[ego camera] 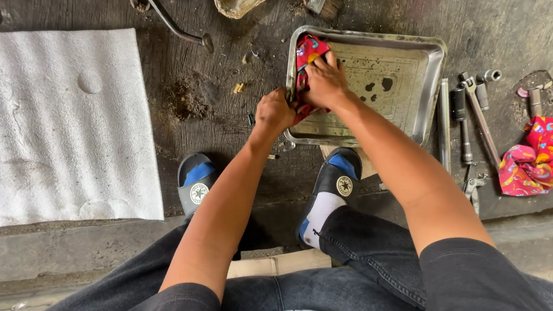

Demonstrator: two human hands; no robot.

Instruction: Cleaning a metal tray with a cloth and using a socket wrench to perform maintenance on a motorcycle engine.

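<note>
Wiping metal tray (431, 69) with red patterned rag (307, 51); right hand (326, 81) pressing rag flat, left hand (274, 110) gripping tray rim; oily spots (379, 84) probably next

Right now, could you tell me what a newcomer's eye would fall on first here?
The hands meet at the left rim of a metal tray on the dark floor: the right hand presses a red patterned rag into it, while the left hand grips the rim. A matching rag lies far right beside wrenches; a white foam sheet fills the left.
</note>
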